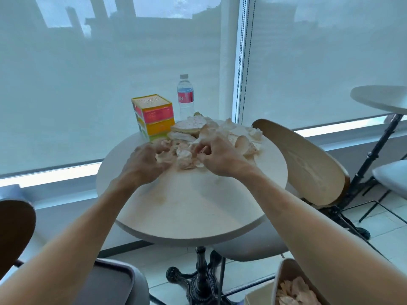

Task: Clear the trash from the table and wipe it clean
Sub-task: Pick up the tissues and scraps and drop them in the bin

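A heap of pale fruit peels [222, 134] lies on the far half of the round white table [191, 205]. Both my hands reach into its near edge. My left hand [143, 166] has its fingers curled round peel pieces at the heap's left side. My right hand [217, 158] grips peel pieces at the heap's middle. A bin [286, 289] holding similar peels stands on the floor at the bottom right, under my right forearm.
A colourful tissue box [154, 116] and a water bottle [185, 96] stand at the table's far edge. A wooden-backed chair [306, 164] is close on the right, another chair [15, 230] on the left. A second table [381, 100] stands far right.
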Tool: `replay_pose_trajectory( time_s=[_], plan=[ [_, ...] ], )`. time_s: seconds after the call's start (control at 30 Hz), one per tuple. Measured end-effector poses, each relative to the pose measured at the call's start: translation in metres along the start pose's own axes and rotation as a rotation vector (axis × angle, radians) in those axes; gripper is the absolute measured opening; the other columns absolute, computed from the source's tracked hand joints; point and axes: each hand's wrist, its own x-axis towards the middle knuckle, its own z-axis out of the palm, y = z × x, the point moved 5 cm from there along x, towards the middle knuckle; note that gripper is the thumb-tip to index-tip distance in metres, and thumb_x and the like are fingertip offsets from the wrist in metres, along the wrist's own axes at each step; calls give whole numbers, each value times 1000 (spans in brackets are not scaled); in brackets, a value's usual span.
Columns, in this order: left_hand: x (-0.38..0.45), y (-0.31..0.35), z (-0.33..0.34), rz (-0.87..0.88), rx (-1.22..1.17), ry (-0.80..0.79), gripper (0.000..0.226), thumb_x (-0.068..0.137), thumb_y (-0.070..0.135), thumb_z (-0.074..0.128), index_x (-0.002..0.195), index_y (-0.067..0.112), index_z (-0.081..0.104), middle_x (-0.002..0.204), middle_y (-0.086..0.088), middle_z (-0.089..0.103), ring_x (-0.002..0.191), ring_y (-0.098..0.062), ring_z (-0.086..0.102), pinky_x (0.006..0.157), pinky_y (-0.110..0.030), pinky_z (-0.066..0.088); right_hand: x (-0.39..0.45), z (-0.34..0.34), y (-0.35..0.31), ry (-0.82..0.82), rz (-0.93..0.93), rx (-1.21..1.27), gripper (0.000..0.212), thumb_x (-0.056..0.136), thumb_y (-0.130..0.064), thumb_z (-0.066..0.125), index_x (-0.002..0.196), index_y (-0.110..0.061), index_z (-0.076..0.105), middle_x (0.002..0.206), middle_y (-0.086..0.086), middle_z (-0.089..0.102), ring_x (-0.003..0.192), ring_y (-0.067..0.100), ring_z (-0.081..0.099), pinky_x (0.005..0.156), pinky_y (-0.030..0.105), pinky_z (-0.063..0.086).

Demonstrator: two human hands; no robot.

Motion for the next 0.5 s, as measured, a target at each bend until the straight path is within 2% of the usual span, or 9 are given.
replay_pose_trajectory(
  time_s=[0.1, 0.23, 0.33, 0.5],
  plan=[
    [2, -7, -4, 15, -55, 32, 33, 81, 29, 77, 113, 20, 72, 103, -4, 69, 85, -19, 62, 84, -33, 50, 6, 13, -10, -40, -33, -76, 24, 91, -14, 57, 114, -14, 65, 80, -8, 56, 78, 7, 54, 71, 16, 41],
    [-4, -8, -14, 49, -143, 107, 22, 84, 30, 74, 103, 19, 75, 88, 3, 71, 73, -8, 62, 72, -25, 46, 13, 31, -18, -62, -58, -270, 44, 89, -30, 60, 132, -22, 57, 98, 1, 58, 98, 20, 57, 82, 28, 44],
    [-13, -9, -23, 55, -209, 150, 21, 84, 32, 73, 102, 21, 75, 82, 7, 69, 71, -3, 61, 66, -23, 45, 15, 43, -20, -52, -43, -413, 38, 92, -33, 52, 128, -22, 57, 117, 8, 64, 112, 28, 56, 92, 39, 49],
    [-25, -13, -31, 42, -277, 161, 18, 86, 34, 73, 102, 26, 75, 85, 10, 69, 71, -2, 61, 56, -8, 37, 14, 49, -26, -29, -42, -450, 24, 93, -24, 54, 112, -12, 63, 111, 12, 65, 110, 30, 57, 86, 36, 48]
  ],
)
